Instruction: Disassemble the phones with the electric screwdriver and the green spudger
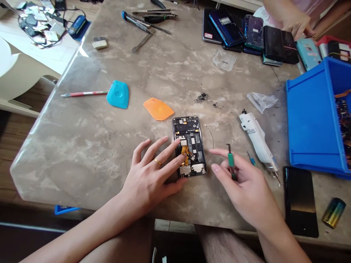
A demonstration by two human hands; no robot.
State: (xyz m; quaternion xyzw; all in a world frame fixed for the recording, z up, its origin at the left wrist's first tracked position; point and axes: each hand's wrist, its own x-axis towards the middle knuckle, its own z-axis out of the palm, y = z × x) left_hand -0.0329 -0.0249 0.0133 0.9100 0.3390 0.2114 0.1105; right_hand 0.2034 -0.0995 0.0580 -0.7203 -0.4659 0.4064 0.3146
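An opened phone (193, 146) lies on the stone-patterned table with its inner boards, orange flex ribbons and silver shields showing. My left hand (153, 171), ringed on one finger, rests over the phone's left side, its fingers spread and fingertips touching it. To the right of the phone, my right hand (241, 179) is curled around a small green-handled tool (230, 159) with a bent black tip; its index finger stretches toward the phone. A thin cable (212, 140) curves between the phone and that hand.
Small screws (202, 97) lie behind the phone. An orange pick (158, 109) and a blue pick (117, 94) are to the left. A white electric screwdriver (257, 138), a blue bin (309, 120) and a black phone (301, 201) sit right. Another person's hand (297, 25) is at the far right.
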